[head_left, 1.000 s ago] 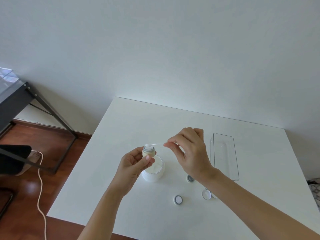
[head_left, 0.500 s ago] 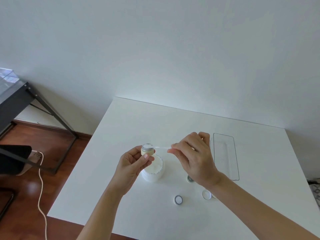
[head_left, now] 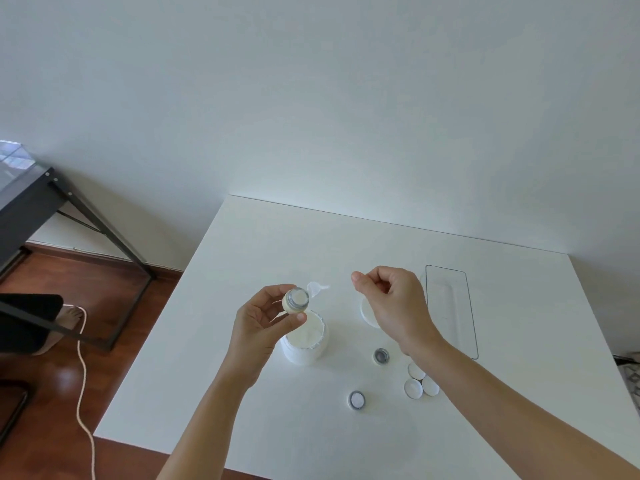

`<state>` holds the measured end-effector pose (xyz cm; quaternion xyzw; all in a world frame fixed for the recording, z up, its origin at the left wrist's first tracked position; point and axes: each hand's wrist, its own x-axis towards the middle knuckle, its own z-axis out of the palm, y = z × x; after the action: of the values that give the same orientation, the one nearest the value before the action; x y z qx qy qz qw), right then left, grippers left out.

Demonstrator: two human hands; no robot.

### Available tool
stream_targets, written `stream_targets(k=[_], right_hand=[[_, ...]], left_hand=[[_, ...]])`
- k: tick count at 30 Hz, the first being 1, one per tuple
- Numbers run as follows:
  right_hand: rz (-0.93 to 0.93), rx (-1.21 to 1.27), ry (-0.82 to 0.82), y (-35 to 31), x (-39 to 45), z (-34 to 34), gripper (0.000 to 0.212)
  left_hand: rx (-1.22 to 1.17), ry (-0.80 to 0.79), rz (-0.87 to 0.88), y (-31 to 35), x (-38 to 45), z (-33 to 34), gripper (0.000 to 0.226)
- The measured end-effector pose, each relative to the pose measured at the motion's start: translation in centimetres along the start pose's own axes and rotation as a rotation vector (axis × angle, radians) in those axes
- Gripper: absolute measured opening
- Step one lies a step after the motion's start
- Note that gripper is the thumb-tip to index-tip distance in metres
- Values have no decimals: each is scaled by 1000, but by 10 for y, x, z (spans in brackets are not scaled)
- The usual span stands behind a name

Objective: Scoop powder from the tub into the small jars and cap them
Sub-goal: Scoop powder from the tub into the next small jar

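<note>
L hand [head_left: 265, 322] holds a small jar [head_left: 295, 300] above the tub [head_left: 304, 344], thumb and fingers curled round the jar's body, mouth tilted toward the camera; whitish fill shows inside. R hand [head_left: 391, 304] is up over the table [head_left: 277, 244], fingers curled, thumb and forefinger pinched together on the handle end of a clear scoop [head_left: 317, 289]. The handle is too faint to trace fully, but the scoop's bowl shows just beside the jar's rim, to its right and a bit farther back, apart from it.

Tub sits open on the table under the L hand, white powder inside. A white lid [head_left: 367, 311] lies flat behind the R hand, partly hidden by it. Two more jars stand uncapped on the table: one [head_left: 381, 356] near the R wrist, one [head_left: 356, 400] closer to the front edge. Three white caps [head_left: 420, 381] cluster by the R forearm, touching or nearly so. A clear tray [head_left: 450, 306] lies to the right, long side running front to back.

Off the table at left: a dark metal-frame desk [head_left: 31, 202], wood floor, a pale cord [head_left: 81, 375], and a bare foot [head_left: 71, 317].
</note>
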<state>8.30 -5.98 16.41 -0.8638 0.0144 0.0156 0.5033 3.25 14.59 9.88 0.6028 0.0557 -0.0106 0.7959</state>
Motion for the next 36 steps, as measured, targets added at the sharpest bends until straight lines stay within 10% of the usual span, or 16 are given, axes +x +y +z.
stream_targets(k=[36], right_hand=[[23,46,-116,-1,6,0,34]], left_hand=[[-161,-210,-173,2,2,3,43]])
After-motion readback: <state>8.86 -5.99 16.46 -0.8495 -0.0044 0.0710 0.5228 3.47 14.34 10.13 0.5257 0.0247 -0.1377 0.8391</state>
